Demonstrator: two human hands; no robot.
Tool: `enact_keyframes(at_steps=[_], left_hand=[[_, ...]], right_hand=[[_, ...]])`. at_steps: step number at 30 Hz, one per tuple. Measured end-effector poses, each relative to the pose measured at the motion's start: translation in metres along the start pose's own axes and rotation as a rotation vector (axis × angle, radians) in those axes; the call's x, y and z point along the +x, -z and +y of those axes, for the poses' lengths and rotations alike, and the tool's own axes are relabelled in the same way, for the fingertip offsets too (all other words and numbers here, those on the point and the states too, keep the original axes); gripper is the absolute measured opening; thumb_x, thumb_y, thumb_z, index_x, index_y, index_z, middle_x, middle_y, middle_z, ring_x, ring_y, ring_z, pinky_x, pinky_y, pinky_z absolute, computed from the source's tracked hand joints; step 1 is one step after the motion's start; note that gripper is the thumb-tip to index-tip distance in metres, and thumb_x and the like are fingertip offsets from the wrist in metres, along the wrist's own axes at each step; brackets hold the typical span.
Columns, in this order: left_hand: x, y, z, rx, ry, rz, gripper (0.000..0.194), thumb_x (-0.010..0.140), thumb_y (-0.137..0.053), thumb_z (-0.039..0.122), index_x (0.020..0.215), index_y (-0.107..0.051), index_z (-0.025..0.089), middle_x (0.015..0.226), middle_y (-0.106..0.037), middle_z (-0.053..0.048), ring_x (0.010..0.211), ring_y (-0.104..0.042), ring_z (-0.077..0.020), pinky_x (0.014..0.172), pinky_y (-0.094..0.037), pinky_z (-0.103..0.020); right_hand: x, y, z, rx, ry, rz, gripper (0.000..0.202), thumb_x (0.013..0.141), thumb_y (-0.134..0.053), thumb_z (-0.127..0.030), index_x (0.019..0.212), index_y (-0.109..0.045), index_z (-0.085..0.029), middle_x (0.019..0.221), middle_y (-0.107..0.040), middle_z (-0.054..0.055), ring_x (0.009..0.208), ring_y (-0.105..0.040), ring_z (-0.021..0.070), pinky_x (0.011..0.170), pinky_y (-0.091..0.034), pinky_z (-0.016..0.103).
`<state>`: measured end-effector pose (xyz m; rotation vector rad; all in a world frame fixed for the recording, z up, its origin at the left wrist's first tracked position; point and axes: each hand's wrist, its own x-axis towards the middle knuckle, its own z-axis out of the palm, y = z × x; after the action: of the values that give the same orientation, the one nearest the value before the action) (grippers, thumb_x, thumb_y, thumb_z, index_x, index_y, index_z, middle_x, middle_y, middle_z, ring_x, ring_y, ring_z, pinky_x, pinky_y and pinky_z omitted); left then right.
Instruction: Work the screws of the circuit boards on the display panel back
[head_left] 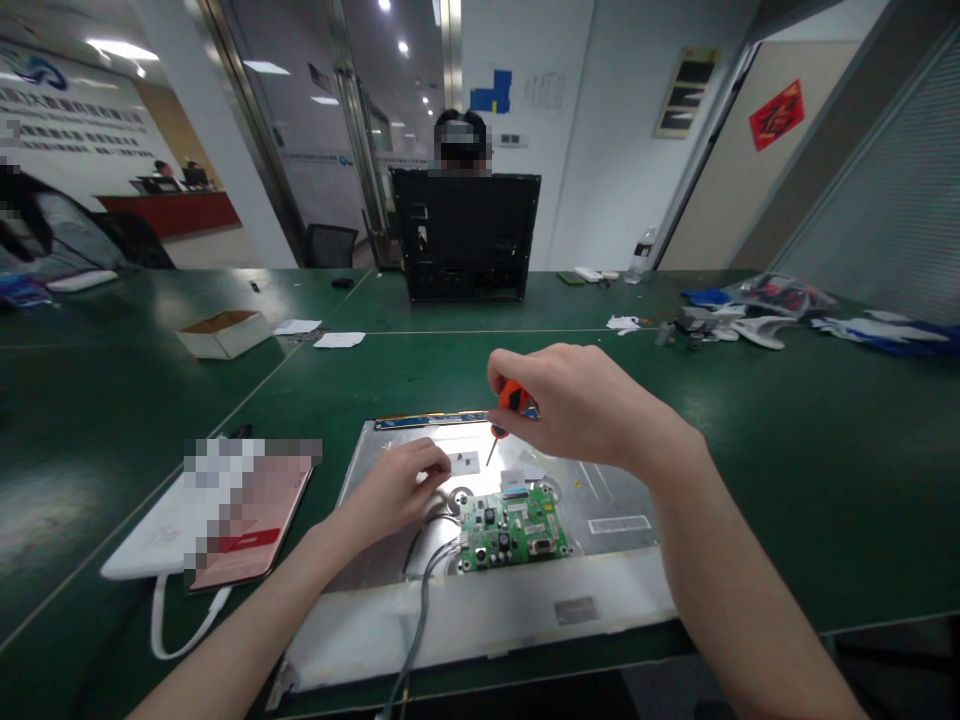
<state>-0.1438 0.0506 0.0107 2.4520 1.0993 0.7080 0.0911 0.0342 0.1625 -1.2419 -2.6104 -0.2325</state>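
A flat silver display panel [525,600] lies back side up on the green table in front of me. Fixed near its middle is a green circuit board [517,530] with chips and connectors, and grey cables [425,610] run from its left side over the panel's near edge. My right hand [577,400] grips a screwdriver [514,396] by its red-and-black handle, its thin shaft slanting down above the panel, behind the board. Beside the board's upper left corner, my left hand [405,480] hovers over the panel with thumb and fingers pinched; whatever is between them is hidden.
At left lie a white device [150,540] and a pink phone [255,530] with a white cable. Farther back stand an open box [225,335] and a black monitor housing [469,235], with a person behind it. Plastic bags and gloves [892,330] lie at right.
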Motion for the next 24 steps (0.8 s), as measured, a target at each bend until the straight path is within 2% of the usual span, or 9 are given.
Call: enact_keyframes(at_steps=[7,13,19,24], left_hand=[[-0.011,-0.004,0.012,-0.131,-0.036,-0.061,0.015,0.094,-0.051,0.016,0.088,-0.065,0.017,0.085,-0.061,-0.004,0.078,-0.057,-0.016,0.069,-0.042,-0.026],[-0.011,-0.005,0.023,-0.24,-0.052,-0.077,0.012,0.092,-0.053,0.013,0.092,-0.064,0.018,0.088,-0.063,-0.004,0.081,-0.057,-0.0162,0.071,-0.044,-0.027],[-0.016,-0.009,0.018,-0.321,-0.005,-0.128,0.006,0.09,-0.058,0.016,0.091,-0.064,0.017,0.086,-0.066,-0.003,0.078,-0.059,-0.015,0.07,-0.044,-0.026],[-0.023,-0.017,0.012,-0.235,-0.076,-0.136,0.01,0.092,-0.056,0.02,0.087,-0.063,0.017,0.077,-0.063,-0.001,0.071,-0.055,-0.0135,0.065,-0.039,-0.024]], right_hand=[[-0.004,0.005,0.0,-0.005,0.003,0.0,0.01,0.087,-0.057,-0.031,0.09,-0.052,-0.022,0.075,-0.065,0.0,0.064,-0.054,0.0138,0.053,-0.024,0.026],[-0.009,0.007,-0.002,-0.013,0.04,-0.018,0.011,0.089,-0.055,-0.032,0.09,-0.051,-0.022,0.075,-0.065,-0.002,0.063,-0.056,0.0144,0.052,-0.025,0.026],[-0.014,0.005,-0.004,-0.01,0.055,-0.054,0.012,0.089,-0.057,-0.032,0.091,-0.05,-0.022,0.077,-0.066,-0.002,0.064,-0.058,0.0147,0.052,-0.024,0.026],[-0.016,0.004,-0.006,-0.016,0.066,-0.062,0.013,0.09,-0.057,-0.033,0.093,-0.052,-0.022,0.08,-0.067,-0.002,0.068,-0.061,0.0164,0.053,-0.025,0.027]])
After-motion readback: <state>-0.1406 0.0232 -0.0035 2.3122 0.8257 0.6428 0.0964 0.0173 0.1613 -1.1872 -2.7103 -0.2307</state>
